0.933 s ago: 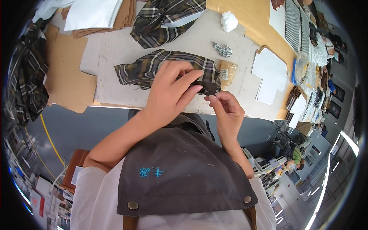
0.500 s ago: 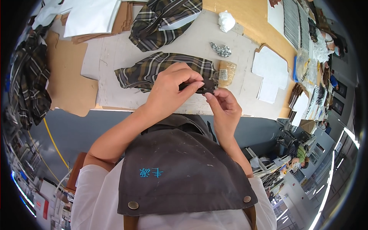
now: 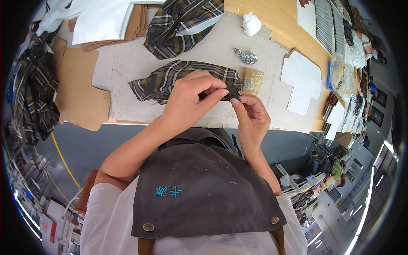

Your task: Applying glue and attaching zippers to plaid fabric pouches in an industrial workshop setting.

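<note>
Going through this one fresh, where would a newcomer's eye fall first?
Probably on the left grip and right grip, just above picture centre, pinching dark fabric at a plaid cloth's right end. Next comes the large dark apron with blue embroidery, filling the lower middle, then a small white bundle up top, right of centre.

2 blue characters (image 3: 174, 191) on apron (image 3: 204, 172); label (image 3: 248, 83) on packet (image 3: 257, 79) illegible.
</note>
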The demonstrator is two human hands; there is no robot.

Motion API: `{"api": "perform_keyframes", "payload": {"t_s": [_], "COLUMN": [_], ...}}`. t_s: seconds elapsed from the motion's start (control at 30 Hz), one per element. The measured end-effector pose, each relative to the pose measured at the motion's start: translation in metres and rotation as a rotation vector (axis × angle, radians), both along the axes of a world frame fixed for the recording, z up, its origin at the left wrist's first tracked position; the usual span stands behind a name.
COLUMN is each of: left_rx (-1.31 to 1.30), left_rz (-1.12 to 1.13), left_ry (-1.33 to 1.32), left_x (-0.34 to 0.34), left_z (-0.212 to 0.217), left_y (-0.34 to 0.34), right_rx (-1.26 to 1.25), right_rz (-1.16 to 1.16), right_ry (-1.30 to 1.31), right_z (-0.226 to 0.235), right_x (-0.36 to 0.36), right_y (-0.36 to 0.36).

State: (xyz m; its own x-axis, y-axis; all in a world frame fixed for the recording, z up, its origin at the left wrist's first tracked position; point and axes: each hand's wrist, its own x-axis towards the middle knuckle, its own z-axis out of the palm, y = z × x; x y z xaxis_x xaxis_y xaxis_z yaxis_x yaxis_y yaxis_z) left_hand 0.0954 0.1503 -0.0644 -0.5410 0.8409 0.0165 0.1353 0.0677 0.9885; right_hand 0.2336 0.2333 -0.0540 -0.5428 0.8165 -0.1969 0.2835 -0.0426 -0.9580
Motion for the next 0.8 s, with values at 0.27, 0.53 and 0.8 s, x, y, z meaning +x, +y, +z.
{"api": "perform_keyframes", "payload": {"t_s": [0.27,0.53,0.8], "left_rx": [-0.042,-0.102,-0.055], "left_rz": [0.003,-0.033,-0.02], "left_ry": [-0.04,-0.098,-0.154], "left_x": [-0.005,-0.01,-0.009], "left_z": [0.0,0.003,0.002], "left_y": [0.003,0.004,0.004], "right_rx": [0.009,0.025,0.218], "right_rz": [-0.012,-0.015,0.037], "right_ry": [0.016,0.022,0.01], "right_z": [-0.001,-0.004,-0.005], "right_x": [-0.005,-0.006,-0.008], "right_y": [0.003,0.004,0.006]}}
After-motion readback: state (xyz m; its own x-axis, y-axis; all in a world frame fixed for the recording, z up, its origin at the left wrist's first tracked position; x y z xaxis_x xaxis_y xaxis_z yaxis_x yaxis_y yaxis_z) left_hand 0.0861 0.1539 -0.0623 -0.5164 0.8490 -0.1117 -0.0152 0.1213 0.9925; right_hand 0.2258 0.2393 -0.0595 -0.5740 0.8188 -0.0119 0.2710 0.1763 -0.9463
